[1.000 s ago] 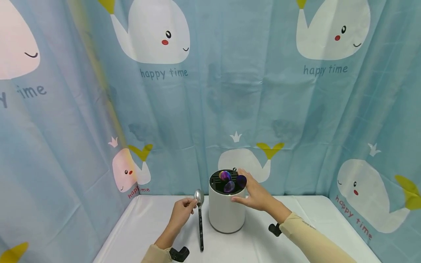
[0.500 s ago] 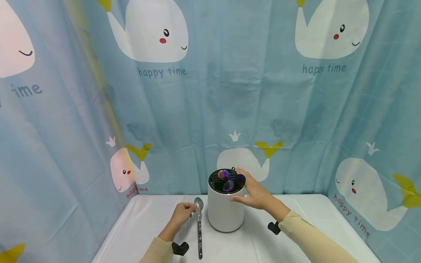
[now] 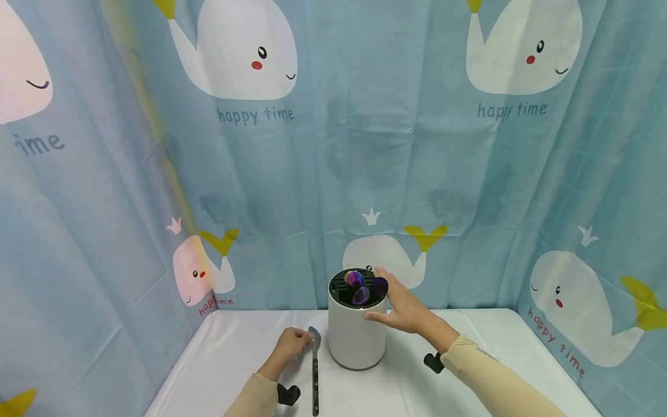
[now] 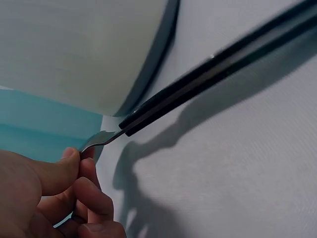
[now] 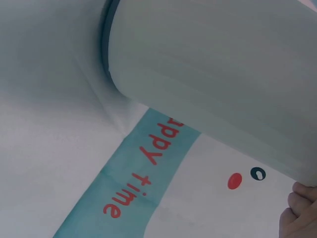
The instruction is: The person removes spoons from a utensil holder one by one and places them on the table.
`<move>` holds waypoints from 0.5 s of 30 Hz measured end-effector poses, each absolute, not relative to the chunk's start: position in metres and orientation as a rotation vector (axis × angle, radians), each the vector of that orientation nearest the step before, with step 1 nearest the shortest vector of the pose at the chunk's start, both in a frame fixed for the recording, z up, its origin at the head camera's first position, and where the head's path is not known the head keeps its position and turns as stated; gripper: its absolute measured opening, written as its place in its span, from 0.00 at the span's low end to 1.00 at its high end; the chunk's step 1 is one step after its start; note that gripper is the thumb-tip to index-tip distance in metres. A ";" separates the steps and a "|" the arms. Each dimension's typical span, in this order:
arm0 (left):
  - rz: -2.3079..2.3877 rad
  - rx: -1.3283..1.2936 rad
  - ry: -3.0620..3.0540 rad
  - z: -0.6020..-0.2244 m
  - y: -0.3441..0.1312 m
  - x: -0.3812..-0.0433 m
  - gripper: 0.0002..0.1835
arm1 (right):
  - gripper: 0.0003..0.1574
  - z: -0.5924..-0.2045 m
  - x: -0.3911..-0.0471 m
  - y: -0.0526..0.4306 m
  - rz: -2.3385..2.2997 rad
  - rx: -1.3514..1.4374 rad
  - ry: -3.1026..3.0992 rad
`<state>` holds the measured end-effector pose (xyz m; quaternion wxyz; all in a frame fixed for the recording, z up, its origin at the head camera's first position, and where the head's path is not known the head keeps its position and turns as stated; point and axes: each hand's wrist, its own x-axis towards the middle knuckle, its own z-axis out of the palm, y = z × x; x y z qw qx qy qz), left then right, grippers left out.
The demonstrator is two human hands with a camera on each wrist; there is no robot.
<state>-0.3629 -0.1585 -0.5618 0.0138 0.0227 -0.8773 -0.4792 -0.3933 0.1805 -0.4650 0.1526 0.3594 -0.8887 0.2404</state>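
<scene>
My left hand (image 3: 293, 343) pinches a spoon by its metal bowl (image 3: 315, 334) between thumb and fingertips. The spoon's black patterned handle (image 3: 315, 385) points back toward me; in the left wrist view the handle (image 4: 218, 67) slants over the white cloth and casts a shadow. Just right of the spoon stands a white cylindrical utensil holder (image 3: 357, 339) with a black slotted top. Several shiny purple, rounded pieces (image 3: 361, 295) stick out of that top. My right hand (image 3: 409, 310) grips the holder's upper right side, thumb in front and fingers toward the back.
A white cloth (image 3: 234, 347) covers the table. Blue curtains (image 3: 323, 174) printed with whales hang close behind and on both sides. Black wrist mounts (image 3: 288, 394) show at both sleeves.
My left hand has lowered the spoon and drawn it toward me, closer to the tabletop. The right hand and the utensil holder have stayed in place.
</scene>
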 end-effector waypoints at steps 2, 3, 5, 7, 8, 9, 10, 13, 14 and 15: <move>-1.454 0.073 -2.751 -0.563 -0.159 -0.363 0.11 | 0.73 -0.465 -0.393 0.180 0.679 1.027 -2.552; -1.437 0.078 -2.763 -0.564 -0.159 -0.362 0.11 | 0.73 -0.465 -0.393 0.180 0.674 1.025 -2.552; -1.431 0.090 -2.770 -0.566 -0.159 -0.362 0.11 | 0.73 -0.465 -0.393 0.180 0.672 1.026 -2.549; -1.422 0.097 -2.774 -0.568 -0.160 -0.363 0.11 | 0.73 -0.466 -0.394 0.180 0.664 1.025 -2.551; -1.420 0.099 -2.776 -0.569 -0.161 -0.363 0.11 | 0.73 -0.466 -0.394 0.180 0.665 1.025 -2.551; -1.419 0.100 -2.776 -0.570 -0.161 -0.363 0.11 | 0.73 -0.466 -0.394 0.180 0.666 1.025 -2.552; -1.417 0.101 -2.778 -0.571 -0.161 -0.364 0.11 | 0.73 -0.466 -0.394 0.180 0.667 1.024 -2.555; -1.350 0.088 -2.790 -0.574 -0.163 -0.364 0.10 | 0.73 -0.466 -0.393 0.180 0.677 1.022 -2.557; -1.325 0.098 -2.796 -0.574 -0.163 -0.365 0.09 | 0.73 -0.466 -0.393 0.180 0.680 1.023 -2.555; -1.296 0.110 -2.803 -0.574 -0.164 -0.365 0.09 | 0.73 -0.465 -0.393 0.181 0.677 1.022 -2.555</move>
